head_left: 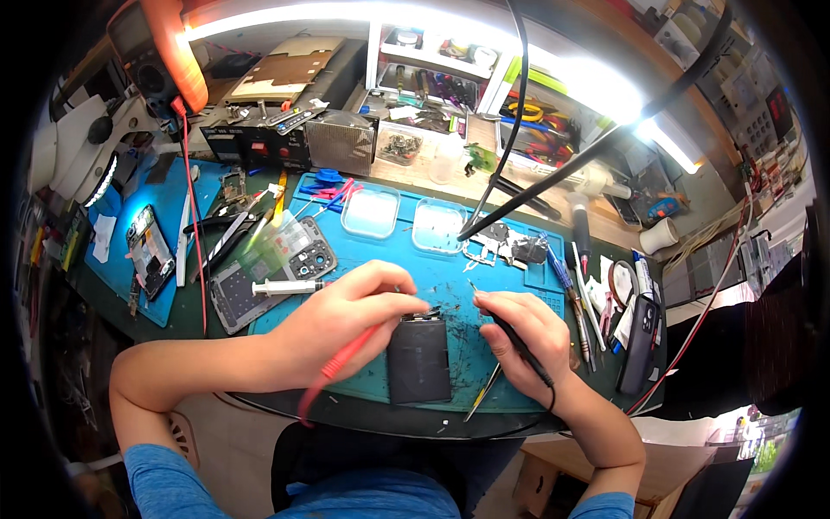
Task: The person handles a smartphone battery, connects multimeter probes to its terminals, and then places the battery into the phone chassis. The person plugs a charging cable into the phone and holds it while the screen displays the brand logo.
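On the blue work mat (380,238) in front of me lies a black flat phone battery (420,363). My left hand (359,316) is closed around a red test probe (346,355), its fingertips at the battery's top edge by the small connector strip (422,317). The probe's tip is hidden by the fingers. To the right of the battery, my right hand (526,333) grips a black test probe (517,342) like a pen. Its thin tip points up and left, apart from the battery. Yellow-handled tweezers (482,394) lie beside that hand.
An orange multimeter (156,65) stands back left, its red lead hanging down. A syringe (285,287) and phone frame (268,277) lie left of my hands. Clear trays (370,213) sit behind; a black arm (596,143) crosses the back right. Pens (586,294) and a phone (640,344) lie right.
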The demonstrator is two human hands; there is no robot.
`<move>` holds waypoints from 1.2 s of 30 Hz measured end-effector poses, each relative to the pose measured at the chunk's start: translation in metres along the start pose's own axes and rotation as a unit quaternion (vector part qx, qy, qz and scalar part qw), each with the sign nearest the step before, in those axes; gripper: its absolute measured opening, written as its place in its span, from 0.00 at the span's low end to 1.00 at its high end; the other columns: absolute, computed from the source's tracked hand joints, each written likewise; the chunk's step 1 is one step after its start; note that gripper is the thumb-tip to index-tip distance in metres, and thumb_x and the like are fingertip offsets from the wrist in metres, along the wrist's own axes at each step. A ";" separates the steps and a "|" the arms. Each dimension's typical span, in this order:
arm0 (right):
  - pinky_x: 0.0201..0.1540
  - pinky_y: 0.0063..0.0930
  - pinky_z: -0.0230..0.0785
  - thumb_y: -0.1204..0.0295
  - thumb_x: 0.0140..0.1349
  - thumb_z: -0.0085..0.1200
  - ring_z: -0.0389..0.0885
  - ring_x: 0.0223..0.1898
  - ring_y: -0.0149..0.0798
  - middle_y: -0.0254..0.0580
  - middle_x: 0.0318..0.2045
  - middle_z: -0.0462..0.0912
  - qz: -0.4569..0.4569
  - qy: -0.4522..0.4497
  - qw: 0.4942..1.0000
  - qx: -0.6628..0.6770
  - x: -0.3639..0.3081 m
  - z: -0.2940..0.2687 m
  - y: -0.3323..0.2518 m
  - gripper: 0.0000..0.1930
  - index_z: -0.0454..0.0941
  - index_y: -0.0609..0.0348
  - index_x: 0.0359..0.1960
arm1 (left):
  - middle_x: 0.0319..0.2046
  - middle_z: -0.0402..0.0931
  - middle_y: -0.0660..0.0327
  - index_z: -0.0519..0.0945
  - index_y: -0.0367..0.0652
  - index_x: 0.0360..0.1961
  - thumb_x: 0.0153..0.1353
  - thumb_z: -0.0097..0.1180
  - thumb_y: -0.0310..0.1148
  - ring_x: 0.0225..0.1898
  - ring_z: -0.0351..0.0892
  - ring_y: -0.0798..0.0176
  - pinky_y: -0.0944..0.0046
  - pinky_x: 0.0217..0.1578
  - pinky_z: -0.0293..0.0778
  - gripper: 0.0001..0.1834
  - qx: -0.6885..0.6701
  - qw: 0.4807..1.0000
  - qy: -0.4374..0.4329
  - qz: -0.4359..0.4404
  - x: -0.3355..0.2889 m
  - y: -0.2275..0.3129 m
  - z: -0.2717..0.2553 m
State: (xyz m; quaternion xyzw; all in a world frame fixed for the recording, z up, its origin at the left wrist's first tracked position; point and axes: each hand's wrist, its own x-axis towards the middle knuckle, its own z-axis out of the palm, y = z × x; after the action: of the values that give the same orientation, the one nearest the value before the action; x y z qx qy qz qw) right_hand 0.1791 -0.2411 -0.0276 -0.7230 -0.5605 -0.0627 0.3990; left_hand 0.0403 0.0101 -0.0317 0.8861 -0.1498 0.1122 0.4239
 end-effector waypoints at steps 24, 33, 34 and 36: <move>0.31 0.31 0.79 0.82 0.54 0.66 0.87 0.28 0.42 0.44 0.30 0.88 0.065 -0.018 0.996 0.059 -0.019 0.001 0.006 0.09 0.84 0.60 0.37 | 0.47 0.76 0.59 0.83 0.35 0.54 0.58 0.66 0.51 0.47 0.77 0.58 0.58 0.51 0.75 0.32 0.324 0.934 -0.090 0.122 0.025 0.012 0.029; 0.32 0.31 0.80 0.82 0.54 0.66 0.88 0.29 0.43 0.45 0.31 0.88 0.059 -0.024 0.996 0.055 -0.016 0.001 0.005 0.09 0.85 0.60 0.37 | 0.47 0.76 0.59 0.82 0.35 0.54 0.60 0.64 0.50 0.46 0.76 0.59 0.59 0.51 0.75 0.31 0.337 0.929 -0.098 0.118 0.025 0.014 0.028; 0.32 0.32 0.80 0.82 0.54 0.66 0.88 0.29 0.43 0.44 0.31 0.88 0.057 -0.025 0.997 0.054 -0.016 0.001 0.005 0.09 0.85 0.60 0.37 | 0.47 0.76 0.59 0.82 0.35 0.54 0.60 0.64 0.50 0.47 0.76 0.59 0.59 0.51 0.75 0.30 0.336 0.929 -0.099 0.118 0.025 0.014 0.028; 0.32 0.31 0.80 0.82 0.54 0.66 0.88 0.29 0.43 0.44 0.31 0.88 0.059 -0.027 0.997 0.052 -0.016 0.001 0.005 0.09 0.85 0.60 0.37 | 0.47 0.76 0.59 0.82 0.35 0.54 0.60 0.64 0.50 0.47 0.76 0.59 0.59 0.51 0.75 0.30 0.335 0.930 -0.100 0.117 0.025 0.013 0.028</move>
State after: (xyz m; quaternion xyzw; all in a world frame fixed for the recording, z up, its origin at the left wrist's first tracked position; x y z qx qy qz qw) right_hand 0.1772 -0.2524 -0.0395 -0.7345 -0.5298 0.0096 0.4239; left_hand 0.0611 -0.0241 -0.0308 0.9594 -0.2478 0.1154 0.0695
